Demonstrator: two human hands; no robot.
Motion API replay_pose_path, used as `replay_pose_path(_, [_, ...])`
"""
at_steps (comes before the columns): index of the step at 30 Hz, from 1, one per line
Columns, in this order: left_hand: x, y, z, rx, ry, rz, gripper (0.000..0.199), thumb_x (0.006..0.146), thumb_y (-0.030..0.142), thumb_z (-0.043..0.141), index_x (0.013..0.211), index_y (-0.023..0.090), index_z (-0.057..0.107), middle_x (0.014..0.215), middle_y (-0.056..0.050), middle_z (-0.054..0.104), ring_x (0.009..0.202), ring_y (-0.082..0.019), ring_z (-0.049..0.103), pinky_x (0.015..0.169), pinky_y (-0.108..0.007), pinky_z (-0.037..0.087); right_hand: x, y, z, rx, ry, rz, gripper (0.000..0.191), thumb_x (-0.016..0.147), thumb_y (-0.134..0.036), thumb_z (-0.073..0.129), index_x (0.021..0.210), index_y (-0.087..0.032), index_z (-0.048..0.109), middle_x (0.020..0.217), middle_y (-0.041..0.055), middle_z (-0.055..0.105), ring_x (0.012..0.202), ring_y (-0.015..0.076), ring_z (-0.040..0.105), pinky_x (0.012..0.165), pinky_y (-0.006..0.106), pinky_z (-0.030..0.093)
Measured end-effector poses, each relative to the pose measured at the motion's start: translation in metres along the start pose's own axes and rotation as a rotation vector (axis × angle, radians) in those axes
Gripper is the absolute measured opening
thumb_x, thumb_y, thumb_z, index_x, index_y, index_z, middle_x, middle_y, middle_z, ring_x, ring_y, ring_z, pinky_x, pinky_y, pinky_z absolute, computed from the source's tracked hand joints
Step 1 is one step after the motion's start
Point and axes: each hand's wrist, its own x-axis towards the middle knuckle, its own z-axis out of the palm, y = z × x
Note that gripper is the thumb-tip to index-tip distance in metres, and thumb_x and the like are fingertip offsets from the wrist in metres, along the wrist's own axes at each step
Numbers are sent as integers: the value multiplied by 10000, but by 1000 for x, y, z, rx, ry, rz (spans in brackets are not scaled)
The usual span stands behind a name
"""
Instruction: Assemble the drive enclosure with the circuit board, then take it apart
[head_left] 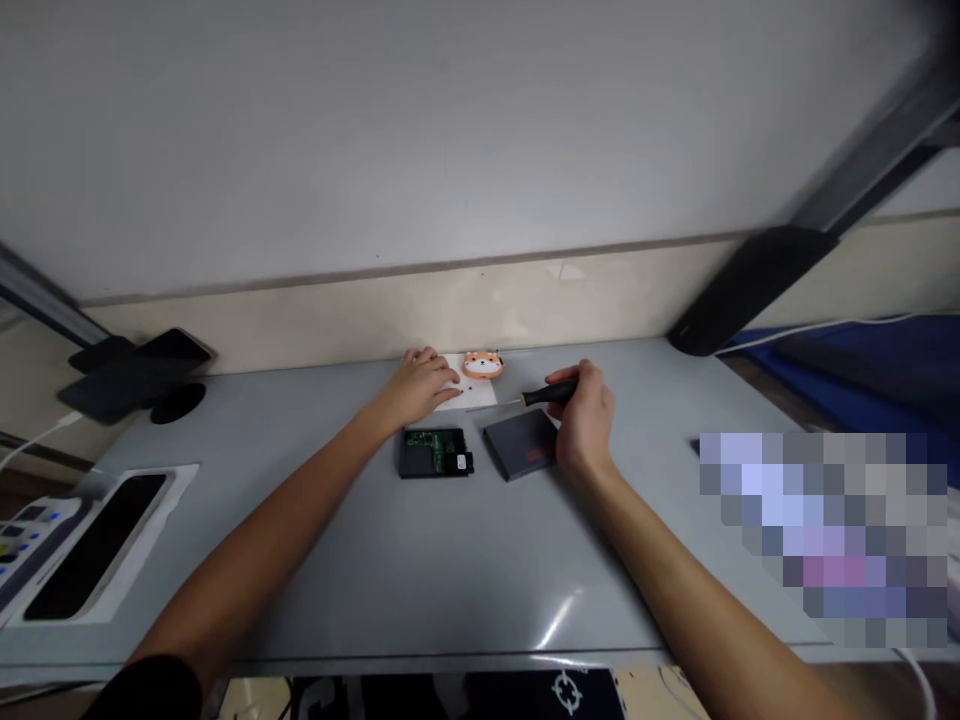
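My right hand (pixel 586 425) is closed around the black handle of a screwdriver (pixel 551 392), whose thin shaft points left. Under that hand lies a flat dark grey cover (pixel 521 443), set at a slant. My left hand (pixel 424 388) rests at the left edge of a white paper sheet (pixel 484 395), thumb and fingers apart. Tiny dark bits, perhaps screws, lie on the paper by its fingertips. Between my arms sits an opened dark device (pixel 435 453) with a green circuit board showing. An orange and white animal-faced item (pixel 483 364) stands at the paper's back edge.
At the left are a phone (pixel 97 545) on a white sheet, a power strip (pixel 34 540) and a tablet-like screen on a stand (pixel 142 370). A black cylinder (pixel 735 295) leans at the back right. A pixelated patch covers the right side. A wall bounds the grey table (pixel 450 560).
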Motion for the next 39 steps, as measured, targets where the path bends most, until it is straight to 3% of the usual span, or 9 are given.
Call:
replay_pose_path(8, [-11,20,-7,-37,-10,-44,363,1039,216,462,1329,308,661,1164,-75,638,1136,-266,534,997,-431,398,-1,2,1,-43,11,-27,494,957,-551,434,707,-191,662,523,-43,417,438,123,406,427,259,343])
replay_pose_path(13, [-54,45,-22,-233,-18,-117,321,1070,372,450,1307,293,650,1245,-71,662,1180,-253,595,1040,-445,431,3,3,1,-1,44,-34,470,956,-517,433,692,-190,644,543,-35,457,447,120,409,440,266,355])
replay_pose_path(15, [-80,56,-20,-306,-8,-161,394,1046,463,506,1404,311,571,1362,-73,631,1277,-258,566,1101,-462,410,4,4,3,35,72,-1,446,949,-506,438,708,-191,643,547,-37,449,448,126,412,424,268,333])
replay_pose_path(17, [-100,61,-13,-311,12,-196,664,923,554,685,1503,317,466,1492,-87,550,1376,-297,499,1161,-500,366,4,5,4,70,84,15,437,946,-511,434,725,-193,637,552,-40,435,443,129,407,410,268,313])
replay_pose_path(19, [-110,61,-5,-322,32,-218,735,857,518,778,1502,346,471,1467,-76,582,1356,-300,529,1151,-502,387,0,6,5,83,90,-15,439,948,-525,429,735,-197,629,574,-36,443,445,128,406,409,268,318])
replay_pose_path(23, [-108,53,3,-357,85,-284,718,807,425,845,1451,355,534,1409,-63,638,1322,-296,570,1148,-507,390,-14,9,7,54,179,-171,437,964,-531,421,752,-208,625,653,-9,517,508,139,471,457,270,395])
replay_pose_path(26, [-103,49,2,-353,115,-295,699,803,385,851,1433,355,549,1406,-60,645,1320,-297,573,1161,-527,366,-24,10,10,34,107,-192,472,979,-561,395,767,-210,629,616,-16,493,505,157,487,443,277,407])
replay_pose_path(34, [-92,52,5,-390,98,-254,655,820,377,838,1410,357,555,1389,-38,657,1287,-275,590,1185,-532,321,-24,7,22,156,102,-30,439,955,-546,462,764,-191,637,739,25,579,620,148,558,512,256,457])
replay_pose_path(39, [-88,52,1,-433,139,-256,614,797,385,862,1347,378,589,1336,-14,686,1264,-265,594,1206,-552,274,-15,2,22,337,118,49,380,926,-518,520,742,-198,610,741,3,534,591,125,517,473,239,427])
